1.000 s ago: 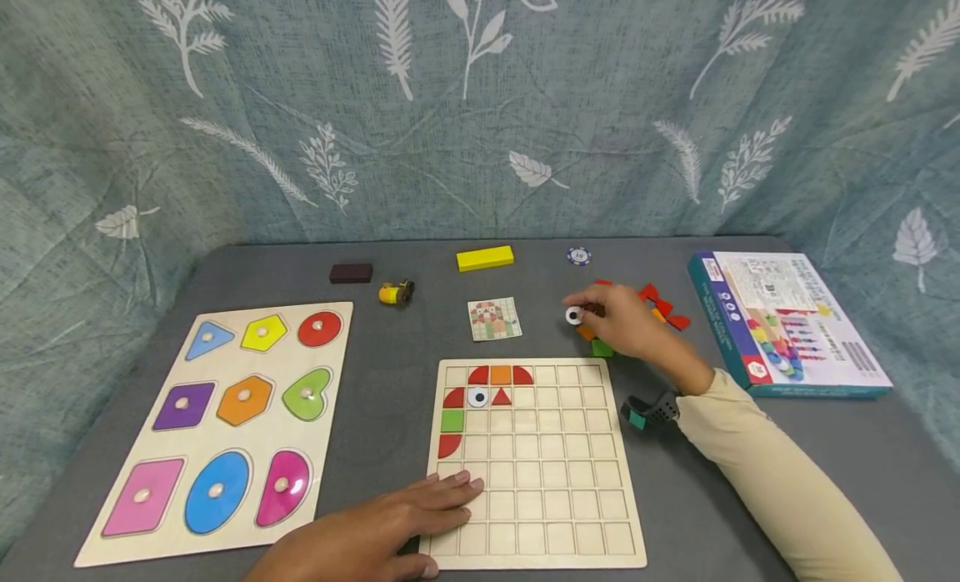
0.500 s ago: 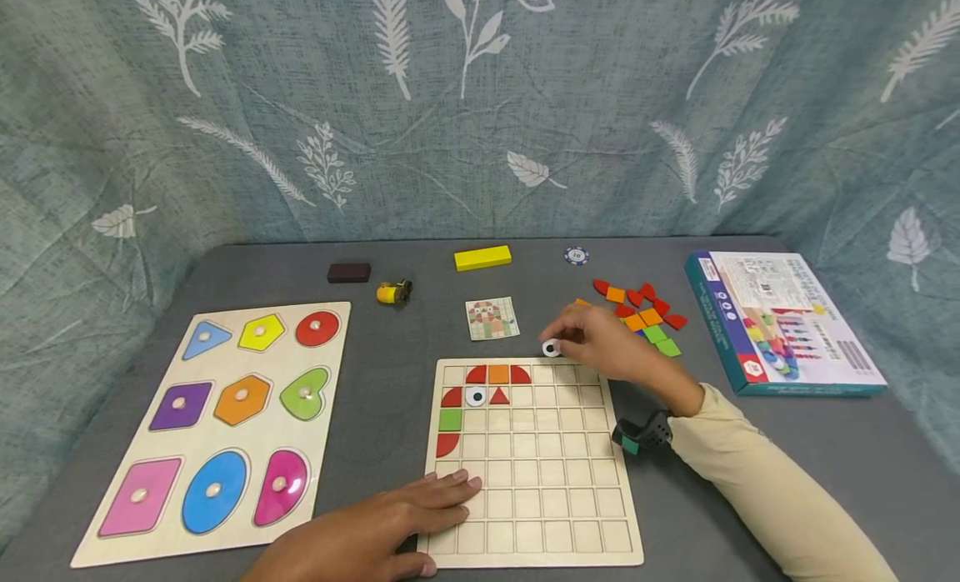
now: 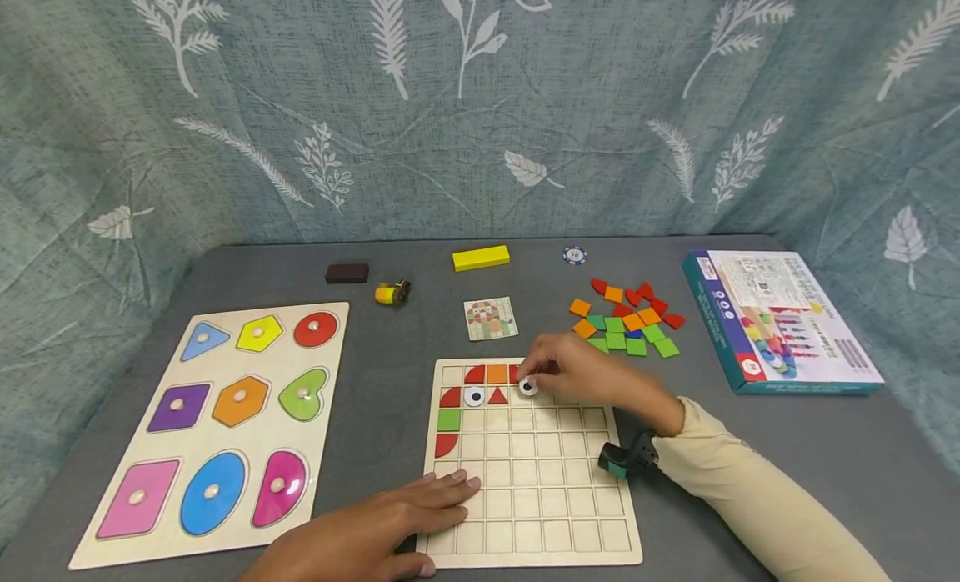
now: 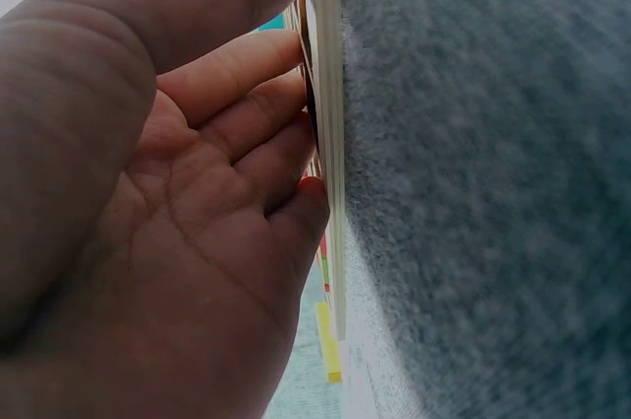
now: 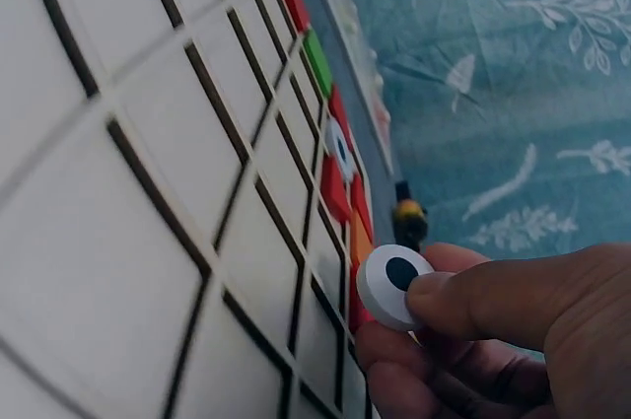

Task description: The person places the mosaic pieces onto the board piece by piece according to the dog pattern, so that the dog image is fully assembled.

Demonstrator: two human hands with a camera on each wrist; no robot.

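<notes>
In the head view a wooden grid board (image 3: 547, 482) lies on the table, with red, orange and green pieces and one eye disc (image 3: 474, 396) set in its upper left cells. My right hand (image 3: 573, 369) pinches a second round white eye piece (image 5: 390, 286) with a black pupil between thumb and fingers. It is over the second row, just right of the red triangle (image 3: 498, 396). My left hand (image 3: 405, 515) rests on the board's lower left edge, fingers extended; the left wrist view shows its thumb and fingertips at the board's edge (image 4: 330, 143).
Loose coloured tiles (image 3: 615, 340) lie right of a small pattern card (image 3: 491, 318). A shape puzzle board (image 3: 330, 415) is at left, a box (image 3: 787, 323) at right. Along the back are a dark block (image 3: 347, 273), a yellow block (image 3: 481, 258), a small yellow-and-black toy (image 3: 392, 293) and a poker chip (image 3: 575, 255).
My right hand has carried the eye piece from the loose tiles leftward and nearer, over the board's second row. My left hand has stayed on the board.
</notes>
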